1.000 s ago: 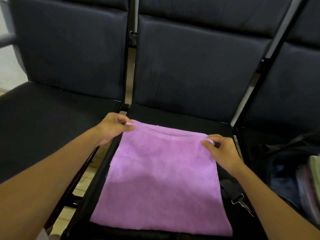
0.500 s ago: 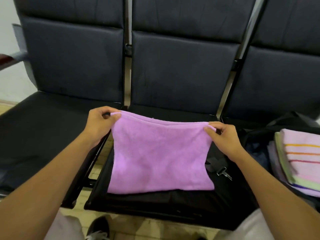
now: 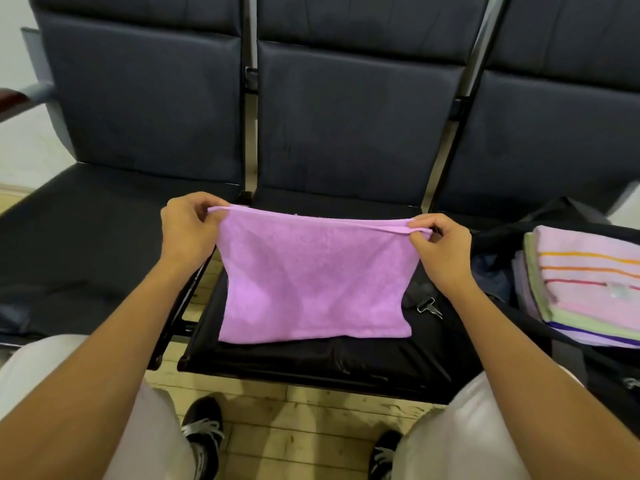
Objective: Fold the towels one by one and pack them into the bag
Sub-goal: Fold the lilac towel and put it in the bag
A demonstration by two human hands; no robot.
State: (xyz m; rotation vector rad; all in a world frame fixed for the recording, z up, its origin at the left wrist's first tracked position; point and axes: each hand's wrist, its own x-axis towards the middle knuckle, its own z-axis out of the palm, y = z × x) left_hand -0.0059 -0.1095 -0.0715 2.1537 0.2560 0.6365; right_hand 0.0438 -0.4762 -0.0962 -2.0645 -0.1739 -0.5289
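1. A purple towel (image 3: 313, 278) is pinched at its top corners by the left hand (image 3: 187, 227) and right hand (image 3: 439, 248).
2. Its long axis runs left-right over the middle seat (image 3: 311, 358).
3. The bag (image 3: 491, 271) lies right, nearer the right hand.

Folded purple towel (image 3: 313, 278) hanging upright above middle seat; striped towels (image 3: 585, 282) stacked in bag (image 3: 491, 268).

Two hands, left (image 3: 187, 230) and right (image 3: 440, 251), hold one purple towel (image 3: 311, 282). Three dark seats (image 3: 346, 133) line the bench. One bag (image 3: 491, 271) holds one stack of folded towels (image 3: 588, 285).
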